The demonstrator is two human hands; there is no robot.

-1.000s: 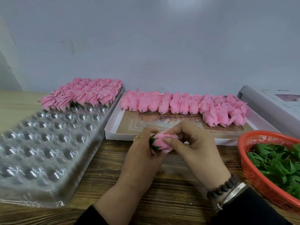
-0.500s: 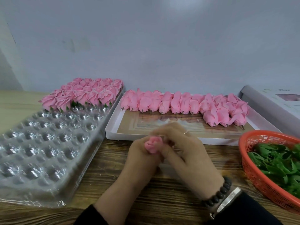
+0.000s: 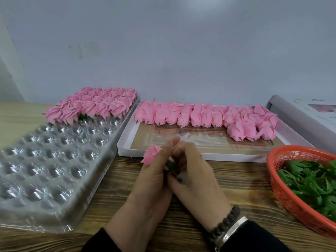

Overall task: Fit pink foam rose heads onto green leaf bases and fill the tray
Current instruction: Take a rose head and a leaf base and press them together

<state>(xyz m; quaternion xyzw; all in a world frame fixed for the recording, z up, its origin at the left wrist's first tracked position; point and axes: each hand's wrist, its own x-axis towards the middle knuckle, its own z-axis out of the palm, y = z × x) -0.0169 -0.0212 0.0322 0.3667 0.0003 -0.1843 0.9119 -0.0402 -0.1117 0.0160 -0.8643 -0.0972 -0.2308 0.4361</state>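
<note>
My left hand (image 3: 154,177) grips a pink foam rose head (image 3: 151,154) whose tip points up and left. Its green leaf base (image 3: 170,163) shows between my two hands. My right hand (image 3: 195,171) presses against the base from the right, fingers curled on it. The clear plastic tray (image 3: 45,160) lies at the left, with finished roses (image 3: 91,106) filling its far rows and bare cups in front. Loose rose heads (image 3: 205,115) lie in a row in the white box lid (image 3: 218,155) behind my hands.
An orange basket (image 3: 283,190) holding green leaf bases (image 3: 312,180) stands at the right edge. A white box (image 3: 305,113) lies at the far right, against the grey wall. Wooden table surface runs under my hands.
The rose has turned in my hands: its tip now points up and left, and the green base shows between my hands. Both hands shifted slightly left.
</note>
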